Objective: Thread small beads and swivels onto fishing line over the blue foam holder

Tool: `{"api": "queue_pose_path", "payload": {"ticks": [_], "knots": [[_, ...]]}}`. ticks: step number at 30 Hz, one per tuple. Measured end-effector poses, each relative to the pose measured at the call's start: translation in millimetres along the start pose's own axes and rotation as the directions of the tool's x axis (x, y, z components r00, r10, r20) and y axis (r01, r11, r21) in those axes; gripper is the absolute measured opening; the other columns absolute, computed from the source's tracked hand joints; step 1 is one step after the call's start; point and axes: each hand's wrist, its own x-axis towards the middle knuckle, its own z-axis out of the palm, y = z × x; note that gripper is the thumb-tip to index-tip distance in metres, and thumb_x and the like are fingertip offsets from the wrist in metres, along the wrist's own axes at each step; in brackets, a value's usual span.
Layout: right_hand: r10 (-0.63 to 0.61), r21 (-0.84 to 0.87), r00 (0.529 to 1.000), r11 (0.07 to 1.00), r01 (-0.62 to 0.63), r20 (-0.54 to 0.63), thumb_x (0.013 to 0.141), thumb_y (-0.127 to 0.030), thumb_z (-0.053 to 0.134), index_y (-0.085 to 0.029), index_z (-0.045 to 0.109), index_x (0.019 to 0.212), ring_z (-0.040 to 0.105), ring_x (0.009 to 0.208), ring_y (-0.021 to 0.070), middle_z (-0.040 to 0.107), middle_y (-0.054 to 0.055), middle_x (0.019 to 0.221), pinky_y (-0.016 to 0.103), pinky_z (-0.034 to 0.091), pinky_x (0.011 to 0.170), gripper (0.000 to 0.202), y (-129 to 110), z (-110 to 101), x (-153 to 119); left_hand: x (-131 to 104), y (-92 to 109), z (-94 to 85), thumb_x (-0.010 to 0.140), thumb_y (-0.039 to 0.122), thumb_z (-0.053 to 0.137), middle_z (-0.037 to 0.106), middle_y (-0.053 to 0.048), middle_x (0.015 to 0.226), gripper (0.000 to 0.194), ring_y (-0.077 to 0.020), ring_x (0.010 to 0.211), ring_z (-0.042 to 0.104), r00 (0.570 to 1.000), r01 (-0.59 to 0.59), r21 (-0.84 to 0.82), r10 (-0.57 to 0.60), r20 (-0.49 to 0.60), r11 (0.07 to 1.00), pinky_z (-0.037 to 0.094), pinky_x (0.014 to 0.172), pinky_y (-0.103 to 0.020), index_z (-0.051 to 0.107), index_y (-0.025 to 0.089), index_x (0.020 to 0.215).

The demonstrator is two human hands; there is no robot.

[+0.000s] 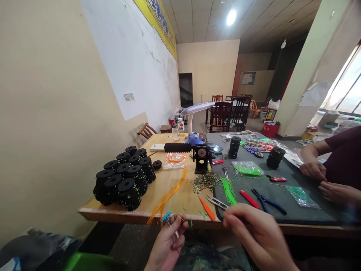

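My left hand [170, 241] is closed at the table's front edge, pinching a small bundle of thin wires with blue pieces on them [166, 217]. To its right my right hand [255, 233] has thumb and fingers pressed together; whatever is between them is too small or hidden to make out. Just beyond the right hand lie thread snips [217, 202], an orange-handled tool [207, 209] and a bunch of green strands [228, 190]. Orange strands [175, 190] trail over the tabletop toward the left hand. Tiny green pieces [202, 213] are scattered between both hands.
Black foam spools [126, 186] stand clustered at the left. A black winder [202, 158], a pile of small metal pieces [207, 181] and a desk lamp [194, 137] occupy the middle. Blue-handled pliers [269, 203] lie on the dark mat. Another person's hands [318, 173] work at the right.
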Motion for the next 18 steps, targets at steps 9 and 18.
{"api": "queue_pose_path", "payload": {"ticks": [9,18], "knots": [[0.171,-0.475,0.984,0.871,-0.130,0.046,0.091,-0.028,0.046,-0.019,0.066,0.087,0.064,0.078,0.0215,0.071,0.007,0.084,0.029,0.046,0.070,0.022,113.2,27.6,0.0,2.9,10.9,2.3,0.082,0.000,0.061,0.071,-0.007,0.081,0.016,-0.0110,0.064,0.066,0.999,-0.003,0.107,0.007,-0.035,0.994,0.030,0.030,-0.011,0.068,0.009,0.071],[0.256,-0.617,0.962,0.773,-0.146,0.092,0.081,-0.016,0.059,-0.017,0.069,0.078,0.059,0.081,0.0247,0.070,0.011,0.083,0.030,0.039,0.070,0.010,144.0,22.7,23.6,-3.0,-0.7,28.8,0.088,-0.001,0.052,0.069,-0.010,0.080,0.024,-0.0126,0.073,0.069,0.995,0.102,0.106,-0.100,-0.030,0.989,0.027,0.028,-0.011,0.066,0.009,0.070]]}}
